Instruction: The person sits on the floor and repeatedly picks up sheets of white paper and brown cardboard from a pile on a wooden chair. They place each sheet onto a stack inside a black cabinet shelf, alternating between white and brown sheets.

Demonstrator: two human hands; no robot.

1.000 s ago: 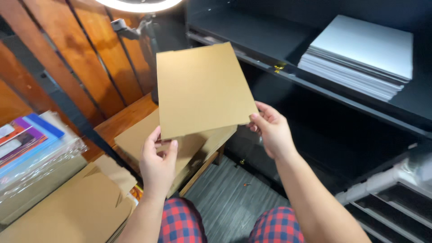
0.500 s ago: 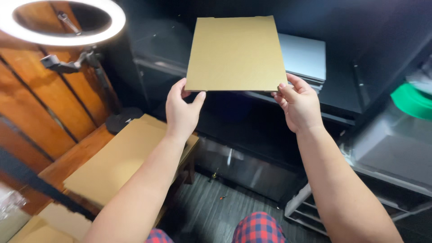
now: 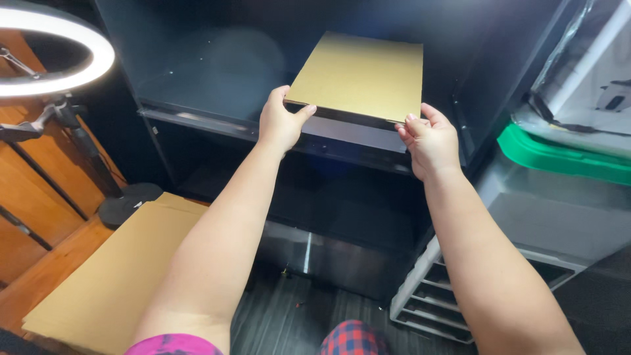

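Nearest the camera, a stack of brown sheets (image 3: 125,276) is lying low at the left. Farther out, both hands are pinching the near corners of a brown cardboard sheet (image 3: 360,77) — left hand (image 3: 281,122) and right hand (image 3: 428,139) equally near. Its long axis is running away over the dark shelf (image 3: 217,85), beyond the fingertips.
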